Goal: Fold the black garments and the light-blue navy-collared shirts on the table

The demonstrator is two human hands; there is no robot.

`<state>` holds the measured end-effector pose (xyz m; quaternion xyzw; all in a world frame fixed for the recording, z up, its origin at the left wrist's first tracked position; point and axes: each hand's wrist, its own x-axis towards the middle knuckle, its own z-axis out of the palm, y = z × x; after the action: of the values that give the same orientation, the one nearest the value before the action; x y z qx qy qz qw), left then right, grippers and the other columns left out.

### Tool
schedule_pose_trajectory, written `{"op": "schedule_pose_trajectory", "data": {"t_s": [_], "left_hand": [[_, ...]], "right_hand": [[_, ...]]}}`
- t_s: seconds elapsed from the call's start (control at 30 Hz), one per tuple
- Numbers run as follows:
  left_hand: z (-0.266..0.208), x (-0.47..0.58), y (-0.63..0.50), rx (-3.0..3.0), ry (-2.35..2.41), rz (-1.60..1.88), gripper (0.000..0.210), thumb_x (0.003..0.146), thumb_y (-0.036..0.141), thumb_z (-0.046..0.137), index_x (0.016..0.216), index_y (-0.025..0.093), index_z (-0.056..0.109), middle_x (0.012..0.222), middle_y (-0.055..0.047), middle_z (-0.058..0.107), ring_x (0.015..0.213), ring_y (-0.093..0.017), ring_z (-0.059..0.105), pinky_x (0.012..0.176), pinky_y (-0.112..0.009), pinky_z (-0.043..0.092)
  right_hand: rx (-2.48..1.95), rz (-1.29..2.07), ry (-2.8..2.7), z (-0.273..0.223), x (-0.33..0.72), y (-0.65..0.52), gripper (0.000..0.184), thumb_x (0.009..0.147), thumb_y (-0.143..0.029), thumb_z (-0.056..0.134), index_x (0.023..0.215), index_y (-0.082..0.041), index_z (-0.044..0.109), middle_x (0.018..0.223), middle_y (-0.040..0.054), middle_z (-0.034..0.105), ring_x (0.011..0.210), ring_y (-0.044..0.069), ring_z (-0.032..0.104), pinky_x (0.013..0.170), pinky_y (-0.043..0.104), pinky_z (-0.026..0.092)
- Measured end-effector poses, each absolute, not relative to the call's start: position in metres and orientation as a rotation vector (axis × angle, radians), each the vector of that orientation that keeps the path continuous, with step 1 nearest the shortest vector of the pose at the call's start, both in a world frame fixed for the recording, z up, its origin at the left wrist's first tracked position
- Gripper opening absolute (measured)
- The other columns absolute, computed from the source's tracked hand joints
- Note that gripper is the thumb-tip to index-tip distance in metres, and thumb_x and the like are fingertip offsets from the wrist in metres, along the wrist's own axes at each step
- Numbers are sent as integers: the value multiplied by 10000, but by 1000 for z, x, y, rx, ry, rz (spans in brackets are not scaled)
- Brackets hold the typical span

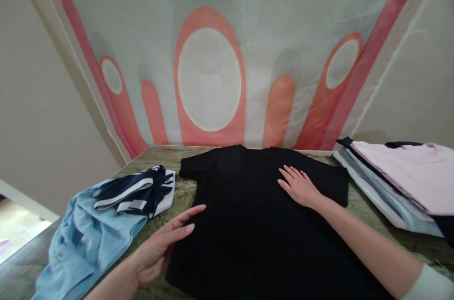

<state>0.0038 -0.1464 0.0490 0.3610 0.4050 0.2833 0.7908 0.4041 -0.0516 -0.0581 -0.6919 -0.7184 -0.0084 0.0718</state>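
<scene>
A black short-sleeved T-shirt (pixel 244 215) lies spread out in front of me, its collar toward the wall and its lower part running out of view at the bottom. My right hand (pixel 299 187) rests flat on its upper right chest, fingers stretched out, with nothing held. At the shirt's left side edge is my left hand (pixel 170 238), thumb and fingers apart. Its fingertips reach over that edge; whether they press on the cloth I cannot tell.
To the left, a crumpled light blue garment (pixel 88 238) lies with a navy and white garment (pixel 142 191) on top. A stack of folded clothes with a pink shirt (pixel 407 172) uppermost sits at the right. Behind the wooden table (pixel 184 191) stands a patterned wall (pixel 266 16).
</scene>
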Motion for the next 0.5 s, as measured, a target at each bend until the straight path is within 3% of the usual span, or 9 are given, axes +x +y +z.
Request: {"op": "schedule_pose_trajectory", "data": {"t_s": [0.33, 0.5], "left_hand": [[46, 4, -145, 823, 945, 709, 645, 771, 376, 604, 1353, 262, 348, 1237, -54, 551, 1152, -273, 490, 951, -397, 408], [48, -8, -141, 829, 1013, 763, 624, 765, 382, 610, 1333, 266, 379, 1222, -27, 565, 1151, -244, 494, 938, -337, 427]], "right_hand": [[-2084, 10, -2161, -55, 405, -53, 633, 873, -571, 149, 1383, -229, 301, 1465, 42, 236, 1340, 242, 168, 1067, 450, 144], [-2080, 21, -2167, -56, 406, -52, 633, 873, -572, 145, 1383, -230, 297, 1466, 42, 233, 1339, 241, 169, 1068, 448, 139]]}}
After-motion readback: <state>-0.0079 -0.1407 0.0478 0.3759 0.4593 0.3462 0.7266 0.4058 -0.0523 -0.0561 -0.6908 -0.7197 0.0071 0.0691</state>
